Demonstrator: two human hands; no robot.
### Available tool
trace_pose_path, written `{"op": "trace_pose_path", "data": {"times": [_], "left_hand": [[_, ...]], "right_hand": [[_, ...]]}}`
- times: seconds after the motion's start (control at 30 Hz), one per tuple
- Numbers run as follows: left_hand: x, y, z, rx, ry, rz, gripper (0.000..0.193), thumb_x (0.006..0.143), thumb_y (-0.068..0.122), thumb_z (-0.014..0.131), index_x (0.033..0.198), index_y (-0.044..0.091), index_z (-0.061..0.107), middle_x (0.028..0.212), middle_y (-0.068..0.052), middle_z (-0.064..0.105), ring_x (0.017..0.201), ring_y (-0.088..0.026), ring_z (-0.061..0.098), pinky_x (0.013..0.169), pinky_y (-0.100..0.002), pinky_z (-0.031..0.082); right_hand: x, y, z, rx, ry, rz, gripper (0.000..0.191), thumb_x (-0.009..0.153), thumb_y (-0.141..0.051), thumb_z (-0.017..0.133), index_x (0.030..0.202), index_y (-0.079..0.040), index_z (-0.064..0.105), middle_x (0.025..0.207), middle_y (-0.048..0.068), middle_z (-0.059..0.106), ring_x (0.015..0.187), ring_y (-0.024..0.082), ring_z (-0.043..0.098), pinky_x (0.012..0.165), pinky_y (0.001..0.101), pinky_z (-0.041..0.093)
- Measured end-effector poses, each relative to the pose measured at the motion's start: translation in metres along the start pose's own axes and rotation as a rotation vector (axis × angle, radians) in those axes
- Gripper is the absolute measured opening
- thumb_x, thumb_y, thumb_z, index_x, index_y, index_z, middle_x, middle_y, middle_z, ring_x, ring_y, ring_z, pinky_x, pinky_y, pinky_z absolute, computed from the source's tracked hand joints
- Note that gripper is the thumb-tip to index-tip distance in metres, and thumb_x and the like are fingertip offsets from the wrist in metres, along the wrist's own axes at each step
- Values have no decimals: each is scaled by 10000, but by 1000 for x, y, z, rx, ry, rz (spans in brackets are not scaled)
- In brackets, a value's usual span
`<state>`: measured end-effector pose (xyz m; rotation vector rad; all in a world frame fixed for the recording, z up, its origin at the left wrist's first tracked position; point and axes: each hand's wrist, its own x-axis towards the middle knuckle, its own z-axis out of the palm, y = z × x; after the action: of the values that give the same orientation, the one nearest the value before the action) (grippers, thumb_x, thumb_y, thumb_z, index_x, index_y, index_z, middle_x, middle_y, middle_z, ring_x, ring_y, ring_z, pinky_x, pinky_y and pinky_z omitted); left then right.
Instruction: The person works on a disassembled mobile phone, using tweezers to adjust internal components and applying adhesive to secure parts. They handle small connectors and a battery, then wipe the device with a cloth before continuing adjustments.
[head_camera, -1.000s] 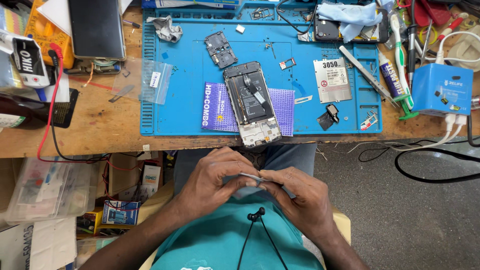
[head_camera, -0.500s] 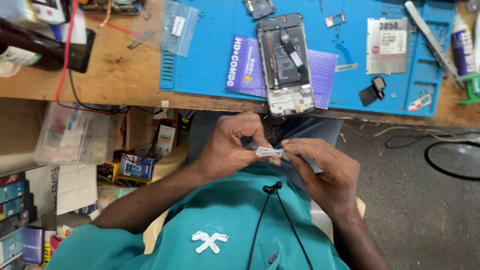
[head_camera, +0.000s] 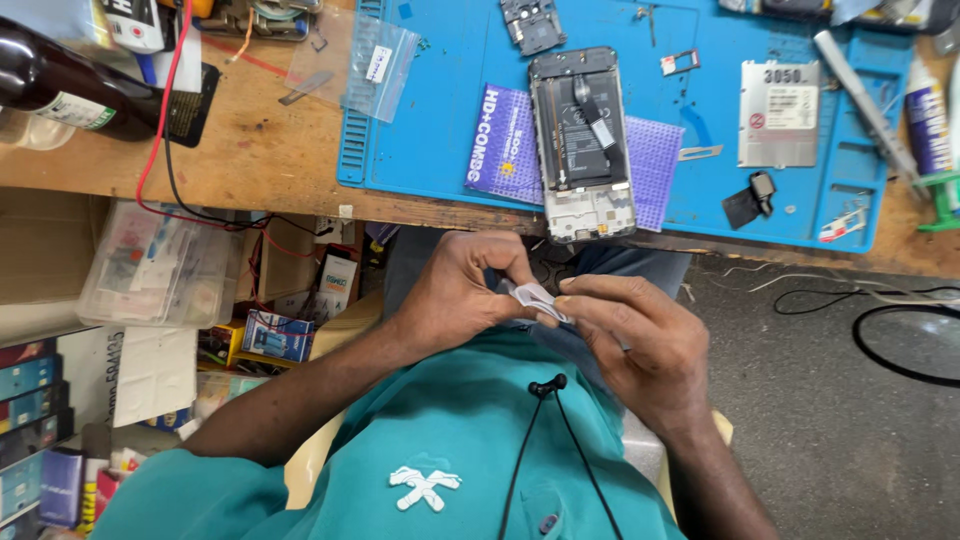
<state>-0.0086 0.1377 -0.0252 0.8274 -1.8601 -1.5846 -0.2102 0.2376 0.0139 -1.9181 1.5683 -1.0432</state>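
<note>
Over my lap, my left hand (head_camera: 462, 288) and my right hand (head_camera: 640, 335) meet on a small whitish strip (head_camera: 535, 297), pinched between the fingertips of both. A thin dark tool seems to lie in my right palm, mostly hidden. Just beyond the hands, an opened phone (head_camera: 583, 140) lies on a purple sheet (head_camera: 655, 165) on the blue work mat (head_camera: 440, 120), its insides exposed.
The wooden bench (head_camera: 250, 150) carries a dark bottle (head_camera: 60, 90), a clear plastic bag (head_camera: 375, 65), a red wire (head_camera: 165, 110) and a silver flat part (head_camera: 778, 112). Small parts lie on the mat. Boxes and a clear container (head_camera: 160, 265) sit below left. Cables lie on the floor at right.
The view has tilted down and closer, so the bench slid up the frame. My hands stayed together over my lap, working the whitish strip between the fingertips.
</note>
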Motion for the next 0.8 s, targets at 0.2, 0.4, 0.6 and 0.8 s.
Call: {"op": "trace_pose_path", "data": {"times": [0.2, 0.4, 0.6, 0.8], "left_hand": [[12, 30, 0, 98, -16, -8, 169, 753, 165, 814, 874, 55, 772, 815, -51, 739, 788, -162, 720, 703, -310, 539], [15, 66, -5, 96, -346, 24, 601, 907, 476, 695, 1321, 43, 640, 1216, -144, 737, 1106, -258, 718, 885, -392, 558], [25, 64, -4, 185, -648, -30, 846, 984, 722, 368, 1443, 21, 487, 1306, -212, 668, 1219, -364, 658, 965, -471, 522], [25, 73, 11, 227, -645, -34, 877, 941, 748, 380, 1352, -14, 519, 1170, -221, 680, 1124, -358, 680, 907, -472, 527]], "right_hand": [[19, -10, -27, -34, -114, -39, 244, 775, -13, 779, 1008, -66, 728, 1039, 109, 708, 931, 293, 716, 767, 403, 574], [12, -10, -46, -53, -128, -51, 202, 823, -32, 764, 1015, -88, 735, 1012, 74, 691, 901, 261, 694, 743, 396, 549], [1, -16, -52, -196, -39, -92, 230, 751, -67, 780, 958, -165, 765, 1215, 95, 601, 1098, 285, 593, 898, 434, 484], [0, -28, -51, -301, -21, -128, 177, 755, -119, 762, 926, -125, 715, 1459, 128, 530, 1324, 342, 482, 1065, 510, 364]]}}
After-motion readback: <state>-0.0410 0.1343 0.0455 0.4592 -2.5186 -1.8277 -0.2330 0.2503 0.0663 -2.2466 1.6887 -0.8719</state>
